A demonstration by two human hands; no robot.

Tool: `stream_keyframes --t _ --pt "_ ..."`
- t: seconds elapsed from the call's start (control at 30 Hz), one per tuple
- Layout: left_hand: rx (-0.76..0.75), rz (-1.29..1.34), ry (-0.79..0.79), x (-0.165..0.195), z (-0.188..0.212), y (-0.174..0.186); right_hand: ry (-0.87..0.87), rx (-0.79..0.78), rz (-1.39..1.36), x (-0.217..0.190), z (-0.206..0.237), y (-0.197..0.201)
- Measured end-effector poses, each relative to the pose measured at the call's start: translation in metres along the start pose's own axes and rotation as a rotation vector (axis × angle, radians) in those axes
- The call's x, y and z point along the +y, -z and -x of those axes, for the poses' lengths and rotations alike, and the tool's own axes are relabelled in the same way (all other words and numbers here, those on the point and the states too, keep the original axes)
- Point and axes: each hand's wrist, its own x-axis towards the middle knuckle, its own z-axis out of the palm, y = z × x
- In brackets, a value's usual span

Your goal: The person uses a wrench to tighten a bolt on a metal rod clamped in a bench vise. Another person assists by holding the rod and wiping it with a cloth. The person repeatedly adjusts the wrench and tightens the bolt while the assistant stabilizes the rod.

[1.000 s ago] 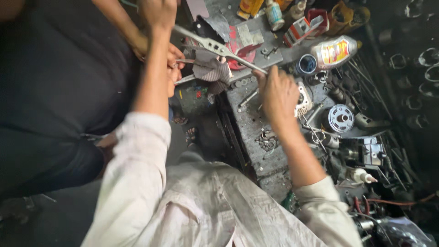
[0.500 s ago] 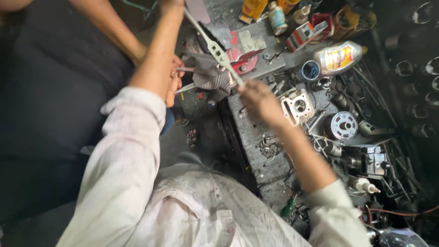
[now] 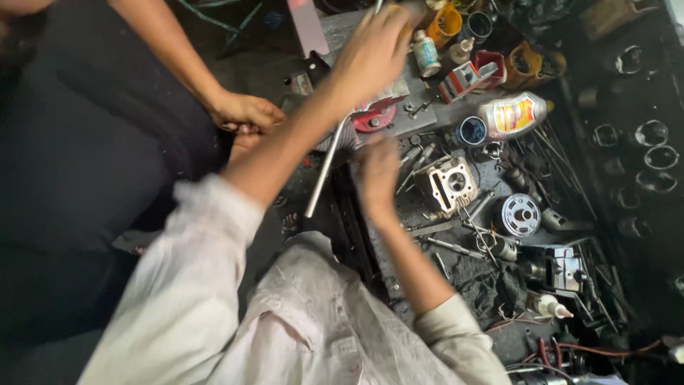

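Hands: left hand (image 3: 374, 53) grips one metal rod (image 3: 326, 167) | right hand (image 3: 377, 171) grip unclear | one cylinder head (image 3: 449, 185)

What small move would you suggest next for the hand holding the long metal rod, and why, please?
Probably steady the metal rod before applying force. The left hand grips its upper end high over the bench, the right hand sits beside its middle near the red vise, and both are motion-blurred. Another person's hands are close by.
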Motion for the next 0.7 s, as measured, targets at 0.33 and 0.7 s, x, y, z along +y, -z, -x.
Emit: stream_keyframes --t 0.33,0.7 --pt "-0.105 -0.819 0.341 0.098 0.192 0.033 1.469 -0.489 1.177 -0.063 -0.238 0.026" --pt "0.134 -0.749 0.438 0.015 0.176 0.073 1.283 -0.595 1.319 -0.049 -0.242 0.063"
